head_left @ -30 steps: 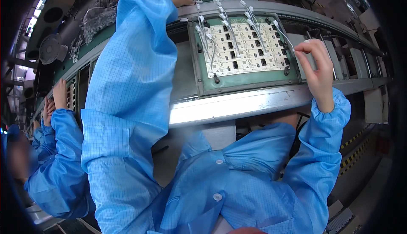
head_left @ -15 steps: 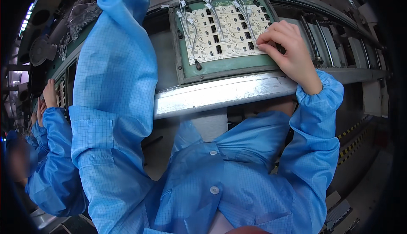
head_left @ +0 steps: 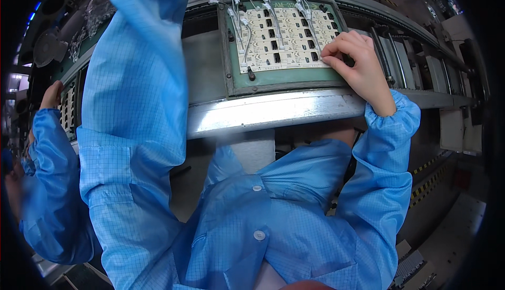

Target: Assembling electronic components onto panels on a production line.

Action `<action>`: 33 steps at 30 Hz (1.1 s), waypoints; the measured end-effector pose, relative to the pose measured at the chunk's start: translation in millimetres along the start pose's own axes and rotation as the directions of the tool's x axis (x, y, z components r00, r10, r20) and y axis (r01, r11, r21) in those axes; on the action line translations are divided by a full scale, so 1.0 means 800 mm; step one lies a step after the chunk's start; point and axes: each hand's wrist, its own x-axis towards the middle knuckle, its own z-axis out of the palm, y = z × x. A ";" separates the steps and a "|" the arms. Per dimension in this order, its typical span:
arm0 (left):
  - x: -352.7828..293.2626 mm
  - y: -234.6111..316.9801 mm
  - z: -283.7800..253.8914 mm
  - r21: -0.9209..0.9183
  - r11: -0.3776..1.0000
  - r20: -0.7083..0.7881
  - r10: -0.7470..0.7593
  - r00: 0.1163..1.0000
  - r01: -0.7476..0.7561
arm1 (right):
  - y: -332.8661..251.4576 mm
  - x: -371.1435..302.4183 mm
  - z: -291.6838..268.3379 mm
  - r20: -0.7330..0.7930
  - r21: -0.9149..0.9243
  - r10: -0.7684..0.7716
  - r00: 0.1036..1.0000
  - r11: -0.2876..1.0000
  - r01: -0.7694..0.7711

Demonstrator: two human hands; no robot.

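Note:
A panel of white circuit boards (head_left: 289,54) with black components lies in a green carrier frame (head_left: 284,77). Several white wires with plugs (head_left: 273,24) run over its far side. My right hand (head_left: 355,58) is at the panel's near right corner, thumb and forefinger pinched together at its edge. Whatever might be between those fingertips is too small or hidden to make out. My left arm (head_left: 137,74) stretches far forward past the carrier's left side, and the left hand lies beyond the top of the view.
The carrier sits on a conveyor with a shiny metal rail (head_left: 273,110) along its near side. A person in a blue sleeve (head_left: 50,185) works at my left, one hand (head_left: 52,94) near another carrier (head_left: 68,108). Clear plastic bags (head_left: 100,8) lie at the far left.
My left hand has gone out of view as that arm reached farther forward. My right hand stays pinched at the panel's corner. The view has shifted slightly.

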 end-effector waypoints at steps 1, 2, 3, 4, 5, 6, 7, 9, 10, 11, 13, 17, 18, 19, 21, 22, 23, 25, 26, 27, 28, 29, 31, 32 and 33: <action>-0.014 0.007 0.004 -0.059 0.998 -0.019 -0.016 1.000 0.015 | 0.000 -0.003 0.003 0.006 0.027 0.008 1.000 1.000 -0.009; -0.031 0.010 0.016 -0.123 0.992 -0.031 -0.037 0.999 0.033 | 0.003 -0.009 0.011 0.011 0.021 0.013 1.000 1.000 -0.014; -0.030 0.026 0.015 -0.128 0.991 -0.023 -0.040 0.999 0.037 | -0.001 0.001 0.002 0.018 0.005 0.031 0.999 0.999 -0.031; -0.028 0.041 0.014 -0.206 0.978 0.004 -0.034 0.999 0.035 | -0.004 0.011 -0.006 0.027 -0.011 0.051 0.998 0.999 -0.050; -0.048 0.059 0.005 -0.266 0.963 -0.004 -0.038 0.999 0.036 | -0.014 0.019 -0.011 0.038 0.007 0.027 0.999 1.000 -0.028; -0.060 0.064 0.008 -0.270 0.962 -0.007 -0.045 0.999 0.042 | -0.016 0.021 -0.011 0.034 -0.020 0.034 0.999 0.999 -0.033; -0.072 0.069 0.013 -0.280 0.960 -0.054 -0.012 0.998 -0.004 | -0.018 0.023 -0.011 0.029 -0.047 0.040 0.999 0.998 -0.038; -0.106 0.091 0.029 -0.157 0.984 -0.151 0.065 0.986 -0.089 | -0.021 0.022 -0.012 0.066 -0.033 0.034 0.997 0.999 -0.032; -0.105 0.068 0.022 -0.160 0.983 -0.151 0.063 0.987 -0.087 | -0.020 0.020 -0.011 0.098 -0.016 0.033 0.995 0.999 -0.032; -0.106 0.028 0.010 -0.023 0.970 -0.106 0.237 0.966 -0.241 | -0.021 0.018 -0.014 0.099 -0.017 0.033 0.995 0.999 -0.031; -0.119 0.024 0.015 0.108 0.912 -0.047 0.403 0.914 -0.396 | -0.025 0.019 -0.029 0.159 -0.093 -0.006 0.987 0.995 0.021; -0.152 0.051 0.060 -0.463 0.881 0.077 -0.065 0.995 0.093 | -0.050 0.048 -0.018 0.070 -0.127 -0.065 0.995 0.989 0.073; -0.134 0.034 0.067 -0.730 0.583 0.055 0.571 0.819 -0.357 | -0.062 0.056 -0.009 0.042 -0.133 -0.099 0.994 0.986 0.104; -0.138 0.016 0.064 -0.728 0.582 0.050 0.574 0.818 -0.364 | -0.070 0.061 0.004 0.014 -0.138 -0.133 0.991 0.981 0.134; -0.152 0.044 0.069 -0.284 0.958 -0.156 -0.015 0.988 -0.031 | -0.069 0.061 0.017 0.017 -0.143 -0.103 0.995 0.984 0.104; -0.152 0.039 0.073 -0.208 0.974 -0.208 0.050 0.977 -0.094 | -0.066 0.060 0.020 0.038 -0.142 -0.091 0.995 0.985 0.096; -0.156 0.049 0.076 -0.048 0.998 -0.191 0.040 0.981 -0.050 | -0.062 0.060 0.021 0.059 -0.142 -0.080 0.995 0.986 0.088; -0.141 0.008 0.077 -0.140 0.581 -0.280 0.753 0.595 -0.802 | -0.070 0.064 0.024 0.063 -0.106 -0.094 0.994 0.989 0.101; -0.148 0.014 0.079 -0.151 0.586 -0.274 0.749 0.603 -0.796 | -0.068 0.061 0.027 0.022 -0.090 -0.074 0.997 0.993 0.076; -0.157 0.030 0.082 0.080 0.741 -0.185 0.668 0.720 -0.667 | -0.062 0.060 0.026 -0.020 -0.082 -0.056 0.998 0.995 0.054; -0.163 0.041 0.086 0.321 0.810 -0.129 0.550 0.825 -0.490 | -0.056 0.058 0.026 -0.019 -0.086 -0.046 0.999 0.995 0.044; -0.169 0.047 0.088 0.325 0.805 -0.118 0.556 0.823 -0.497 | -0.055 0.056 0.027 -0.036 -0.096 -0.031 0.999 0.995 0.028; -0.168 0.043 0.093 0.352 0.759 -0.094 0.611 0.786 -0.548 | -0.055 0.055 0.027 -0.051 -0.104 -0.017 0.999 0.995 0.012; -0.167 0.040 0.093 0.373 0.706 -0.060 0.666 0.744 -0.602 | -0.056 0.056 0.028 -0.047 -0.153 -0.051 0.998 0.987 0.044; -0.167 0.038 0.093 0.371 0.707 -0.054 0.664 0.746 -0.603 | -0.059 0.056 0.030 -0.042 -0.201 -0.085 0.996 0.977 0.075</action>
